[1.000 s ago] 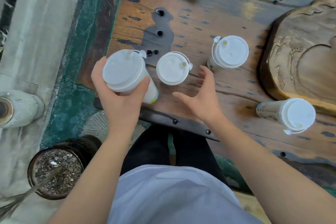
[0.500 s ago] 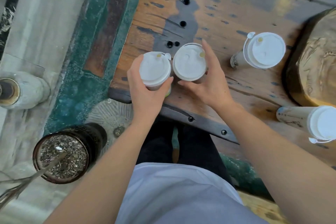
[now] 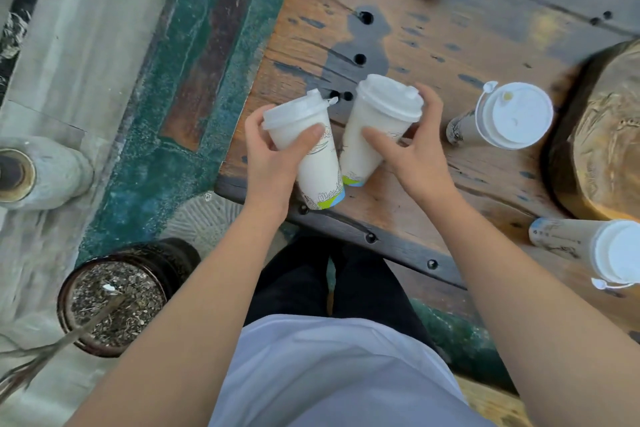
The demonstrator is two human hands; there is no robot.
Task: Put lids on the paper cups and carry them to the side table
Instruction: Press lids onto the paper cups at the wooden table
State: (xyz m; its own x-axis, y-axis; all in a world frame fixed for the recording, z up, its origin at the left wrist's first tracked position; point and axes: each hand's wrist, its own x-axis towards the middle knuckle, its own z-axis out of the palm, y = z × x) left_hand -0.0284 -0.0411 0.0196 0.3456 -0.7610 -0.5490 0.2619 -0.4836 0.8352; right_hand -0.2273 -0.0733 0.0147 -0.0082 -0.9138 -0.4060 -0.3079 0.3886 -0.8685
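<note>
Left hand [image 3: 270, 156] wraps the upper body of a tall white paper cup with a translucent domed plastic lid [image 3: 304, 146]; right hand [image 3: 412, 149] holds its twin, a second white lidded paper cup [image 3: 374, 128]. Fingers closed round the cup walls on both sides. Both cups tilted, bases converging, just beside each other above the near edge of the weathered brown plank desk [image 3: 450, 45].

Risks, as I judge them:
- Thin paper walls would buckle under a hard squeeze and could pop a lid.
- Tilt plus any unsealed sip tab means a leak if the cups are filled; contents not visible.
- The bases could knock together during the carry.

Two more lidded white cups [image 3: 512, 114] [image 3: 613, 250] remain on the desk, well apart to the right. Desk surface rough, bolt-holed, stained; lids smooth, ridged.
</note>
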